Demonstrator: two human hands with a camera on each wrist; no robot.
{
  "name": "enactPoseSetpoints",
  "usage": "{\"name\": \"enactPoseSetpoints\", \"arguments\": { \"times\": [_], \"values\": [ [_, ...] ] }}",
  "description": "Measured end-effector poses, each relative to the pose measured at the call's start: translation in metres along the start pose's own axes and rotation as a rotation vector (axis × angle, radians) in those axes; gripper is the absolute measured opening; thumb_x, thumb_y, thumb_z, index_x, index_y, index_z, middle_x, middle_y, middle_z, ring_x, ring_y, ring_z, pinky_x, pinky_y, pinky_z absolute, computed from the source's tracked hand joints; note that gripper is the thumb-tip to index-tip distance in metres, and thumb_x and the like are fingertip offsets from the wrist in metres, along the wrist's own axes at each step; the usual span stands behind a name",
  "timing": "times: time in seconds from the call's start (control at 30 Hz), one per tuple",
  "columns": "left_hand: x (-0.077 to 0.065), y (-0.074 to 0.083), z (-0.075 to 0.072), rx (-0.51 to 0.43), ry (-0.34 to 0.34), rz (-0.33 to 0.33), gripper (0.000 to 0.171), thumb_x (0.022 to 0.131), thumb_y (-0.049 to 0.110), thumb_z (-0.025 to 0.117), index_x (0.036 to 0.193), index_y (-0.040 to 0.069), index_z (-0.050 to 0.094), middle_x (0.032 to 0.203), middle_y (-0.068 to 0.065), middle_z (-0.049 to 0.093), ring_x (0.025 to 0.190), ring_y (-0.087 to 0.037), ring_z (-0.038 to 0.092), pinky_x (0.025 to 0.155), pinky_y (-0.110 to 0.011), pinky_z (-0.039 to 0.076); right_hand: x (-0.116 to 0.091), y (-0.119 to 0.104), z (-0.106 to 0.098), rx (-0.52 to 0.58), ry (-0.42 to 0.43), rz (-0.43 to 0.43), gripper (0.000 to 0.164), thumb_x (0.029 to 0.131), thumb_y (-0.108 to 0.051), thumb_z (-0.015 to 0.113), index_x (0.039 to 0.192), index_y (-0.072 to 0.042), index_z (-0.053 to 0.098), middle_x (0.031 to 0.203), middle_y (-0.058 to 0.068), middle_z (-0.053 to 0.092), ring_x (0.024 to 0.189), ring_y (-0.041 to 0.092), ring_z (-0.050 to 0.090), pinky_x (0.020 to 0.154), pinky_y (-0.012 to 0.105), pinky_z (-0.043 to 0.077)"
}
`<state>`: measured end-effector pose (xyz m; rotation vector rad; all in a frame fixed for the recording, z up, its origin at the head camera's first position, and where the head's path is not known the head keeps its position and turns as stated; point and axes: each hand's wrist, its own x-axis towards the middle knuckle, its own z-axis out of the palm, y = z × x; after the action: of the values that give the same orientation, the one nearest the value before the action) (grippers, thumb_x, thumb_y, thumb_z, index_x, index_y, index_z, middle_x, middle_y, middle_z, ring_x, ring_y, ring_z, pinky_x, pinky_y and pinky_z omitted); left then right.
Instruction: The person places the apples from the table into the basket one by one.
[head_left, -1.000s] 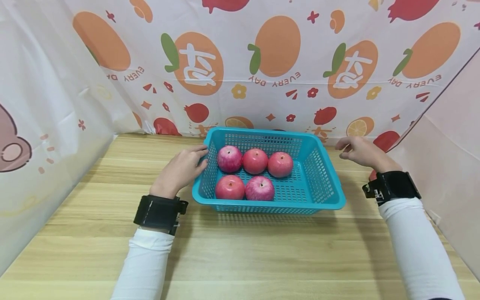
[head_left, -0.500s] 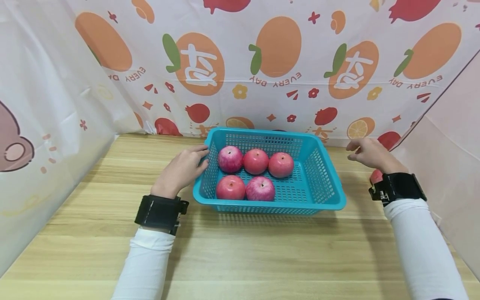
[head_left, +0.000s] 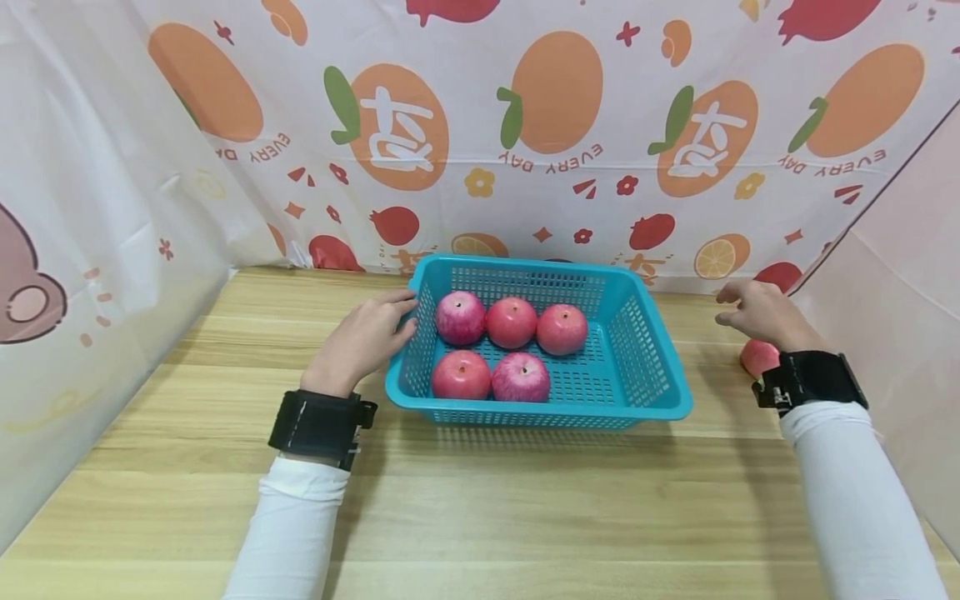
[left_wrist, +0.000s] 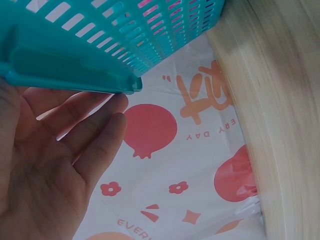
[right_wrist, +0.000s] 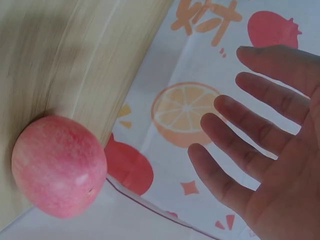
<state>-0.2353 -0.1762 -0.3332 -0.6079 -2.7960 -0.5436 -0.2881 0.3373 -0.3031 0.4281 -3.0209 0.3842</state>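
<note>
A blue plastic basket [head_left: 585,408] holds several red apples, three in a back row and two in front, one being a pinkish apple [head_left: 520,377]. At the basket's left rim my left hand [head_left: 362,346] rests with its fingertips; the left wrist view shows these fingers [left_wrist: 100,145] extended under the rim's edge. My right hand [head_left: 768,312] hovers right of the basket, holding nothing, its fingers [right_wrist: 240,145] spread and slightly bent. Below it on the table lies a single apple [right_wrist: 60,167], partly hidden by the right wrist in the head view.
The wooden table [head_left: 480,508] carries the basket. A fruit-printed curtain [head_left: 480,125] hangs behind its back edge, a white sheet [head_left: 97,333] borders the left, and a pale wall [head_left: 900,317] closes the right side.
My right hand has moved rightward, away from the basket, and more of the lone apple has come into sight. The left hand, basket and its apples stay put.
</note>
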Motion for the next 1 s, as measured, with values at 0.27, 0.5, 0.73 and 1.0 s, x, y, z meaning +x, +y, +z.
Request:
{"name": "enactPoseSetpoints", "arguments": {
  "times": [0.27,0.5,0.73,1.0],
  "values": [
    [0.000,-0.001,0.001,-0.003,-0.003,-0.005,0.042,0.085,0.014,0.060,0.121,-0.005,0.051,0.130,-0.021,0.046,0.114,-0.034,0.043,0.086,-0.049,0.044,-0.006,0.010,-0.002,-0.052,0.003,0.059,0.032,0.080,-0.012,0.060,0.105,0.007,0.056,0.105,0.031,0.053,0.094,0.042,0.046,0.076,0.061,0.044],
    [0.000,-0.002,-0.001,-0.004,0.005,0.009,0.042,0.085,0.014,0.060,0.121,-0.005,0.051,0.130,-0.021,0.046,0.114,-0.034,0.043,0.087,-0.049,0.044,-0.009,0.018,-0.003,-0.084,0.022,0.059,0.033,0.078,-0.012,0.061,0.103,0.009,0.057,0.104,0.032,0.054,0.092,0.042,0.047,0.079,0.061,0.040],
    [-0.001,-0.003,-0.001,0.003,0.016,0.021,0.041,0.085,0.013,0.061,0.120,-0.006,0.052,0.128,-0.021,0.047,0.112,-0.034,0.045,0.087,-0.049,0.044,-0.011,0.027,0.000,-0.067,0.012,0.072,0.035,0.078,-0.013,0.063,0.101,0.012,0.055,0.100,0.034,0.053,0.087,0.043,0.046,0.075,0.060,0.043],
    [0.001,-0.001,0.001,-0.006,0.012,0.019,0.042,0.085,0.015,0.061,0.121,-0.005,0.052,0.129,-0.020,0.047,0.113,-0.033,0.045,0.087,-0.048,0.044,-0.021,0.043,0.007,-0.045,0.031,0.108,0.039,0.076,-0.013,0.064,0.102,0.014,0.053,0.103,0.038,0.048,0.093,0.047,0.040,0.078,0.062,0.040]
  ]
}}
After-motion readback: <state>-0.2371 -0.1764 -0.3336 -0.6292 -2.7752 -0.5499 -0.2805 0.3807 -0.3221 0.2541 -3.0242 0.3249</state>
